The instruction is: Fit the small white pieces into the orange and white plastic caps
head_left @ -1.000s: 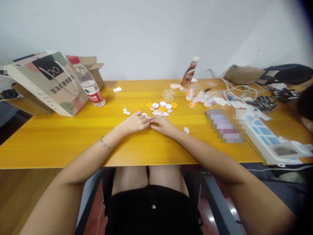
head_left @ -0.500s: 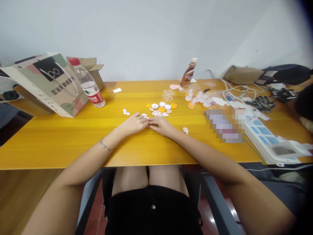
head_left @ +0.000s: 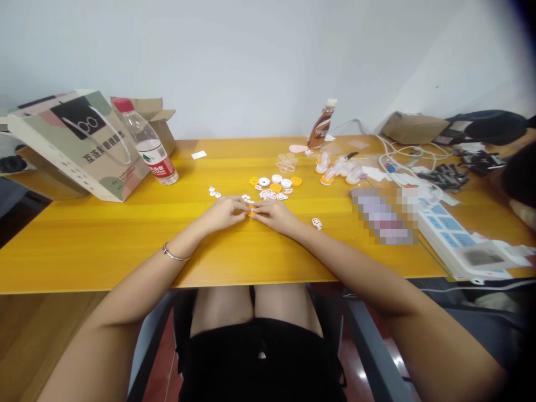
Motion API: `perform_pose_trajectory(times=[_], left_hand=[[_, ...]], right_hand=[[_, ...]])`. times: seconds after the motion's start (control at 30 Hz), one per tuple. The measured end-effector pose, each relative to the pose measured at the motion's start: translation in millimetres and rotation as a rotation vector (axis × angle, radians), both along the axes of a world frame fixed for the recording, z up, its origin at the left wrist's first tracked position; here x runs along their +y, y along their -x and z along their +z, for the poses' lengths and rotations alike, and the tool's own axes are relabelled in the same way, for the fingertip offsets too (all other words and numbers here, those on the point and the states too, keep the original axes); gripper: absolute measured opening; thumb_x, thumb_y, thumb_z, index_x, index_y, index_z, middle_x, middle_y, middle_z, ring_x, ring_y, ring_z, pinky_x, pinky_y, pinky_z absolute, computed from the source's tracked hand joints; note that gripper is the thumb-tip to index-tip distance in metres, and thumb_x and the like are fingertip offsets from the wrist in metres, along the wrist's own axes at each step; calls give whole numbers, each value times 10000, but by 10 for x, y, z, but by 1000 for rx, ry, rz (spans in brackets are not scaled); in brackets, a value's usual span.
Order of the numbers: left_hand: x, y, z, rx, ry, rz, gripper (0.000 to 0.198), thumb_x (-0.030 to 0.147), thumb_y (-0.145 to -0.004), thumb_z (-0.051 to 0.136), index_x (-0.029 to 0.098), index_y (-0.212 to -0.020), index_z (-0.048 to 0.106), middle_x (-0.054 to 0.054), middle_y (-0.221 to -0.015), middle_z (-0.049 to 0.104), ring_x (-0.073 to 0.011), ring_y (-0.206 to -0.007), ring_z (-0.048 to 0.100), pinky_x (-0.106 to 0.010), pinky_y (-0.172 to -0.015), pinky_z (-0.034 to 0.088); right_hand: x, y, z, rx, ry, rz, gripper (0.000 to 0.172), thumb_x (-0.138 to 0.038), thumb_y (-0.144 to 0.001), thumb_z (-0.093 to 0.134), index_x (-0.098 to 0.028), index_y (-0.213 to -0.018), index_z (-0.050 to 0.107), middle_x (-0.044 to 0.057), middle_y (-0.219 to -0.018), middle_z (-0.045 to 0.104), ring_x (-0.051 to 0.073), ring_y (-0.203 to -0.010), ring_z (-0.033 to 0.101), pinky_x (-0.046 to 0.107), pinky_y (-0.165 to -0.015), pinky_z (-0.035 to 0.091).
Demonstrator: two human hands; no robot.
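My left hand (head_left: 226,214) and my right hand (head_left: 275,215) meet low over the table, fingertips almost touching. Between them they pinch a small orange round piece (head_left: 251,211), partly covered by the fingers. Just beyond lie small white pieces (head_left: 247,198) and a pile of white cut-out pieces with red showing (head_left: 271,194). Behind that pile, white discs (head_left: 264,182) and orange discs (head_left: 296,181) stand in a loose row. A few more small white parts (head_left: 215,192) rest past my left hand, and one patterned white piece (head_left: 316,224) lies right of my right hand.
At the left stand a paper bag (head_left: 90,145), a cardboard box (head_left: 165,120) and a water bottle (head_left: 157,159). Toward the back are clear plastic rings (head_left: 287,162), a coffee bottle (head_left: 321,127) and orange-based plastic parts (head_left: 335,170). Cables and a power strip (head_left: 446,229) occupy the right.
My left hand has turned and drawn slightly back from my right fingers. The orange piece, hidden before, now shows between the fingertips. My right hand has barely moved.
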State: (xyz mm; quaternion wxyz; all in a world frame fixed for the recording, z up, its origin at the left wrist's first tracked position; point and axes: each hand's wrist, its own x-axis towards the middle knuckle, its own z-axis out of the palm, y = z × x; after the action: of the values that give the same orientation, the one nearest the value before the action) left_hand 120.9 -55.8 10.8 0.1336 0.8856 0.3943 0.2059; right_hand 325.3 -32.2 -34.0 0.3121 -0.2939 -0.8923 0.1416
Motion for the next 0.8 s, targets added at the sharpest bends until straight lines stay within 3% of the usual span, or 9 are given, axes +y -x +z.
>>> perform_pose_trajectory(times=[0.3,0.47,0.6,0.7,0.8], left_hand=[[-30,21,7,122,-84,-45,225,180,-844,503,194,-961,695,-50,-959,651,-156,-861,614,-300,-806,450],[-74,-36,10,316,-265,-67,202,204,-874,482,162,-880,680,-62,-904,643,-159,-801,595,-310,-759,409],[-97,-117,9,439,-474,-109,230,207,-875,482,133,-725,640,-76,-784,626,-179,-771,574,-337,-758,373],[-79,-143,-26,416,-539,-108,220,216,-877,493,140,-714,621,-69,-769,627,-172,-775,570,-333,-768,352],[-42,-144,-79,330,-473,-11,161,255,-878,518,156,-821,631,-49,-826,646,-160,-786,580,-309,-745,343]], right_hand=[[-64,-4,98,-161,-184,10,222,-258,-901,514,-145,-883,704,120,-991,705,221,-918,636,377,-832,480],[-133,44,152,-371,-339,-14,309,-252,-943,409,-111,-888,678,143,-916,679,233,-851,604,388,-779,437],[-193,89,180,-510,-373,-35,289,-176,-923,405,-85,-860,671,156,-877,650,248,-840,581,405,-779,404],[-227,104,219,-537,-346,-32,269,-152,-906,425,-101,-819,675,149,-861,645,238,-829,572,405,-797,389],[-236,101,245,-507,-324,-53,273,-169,-909,422,-101,-840,677,153,-876,648,235,-836,572,408,-813,391]])
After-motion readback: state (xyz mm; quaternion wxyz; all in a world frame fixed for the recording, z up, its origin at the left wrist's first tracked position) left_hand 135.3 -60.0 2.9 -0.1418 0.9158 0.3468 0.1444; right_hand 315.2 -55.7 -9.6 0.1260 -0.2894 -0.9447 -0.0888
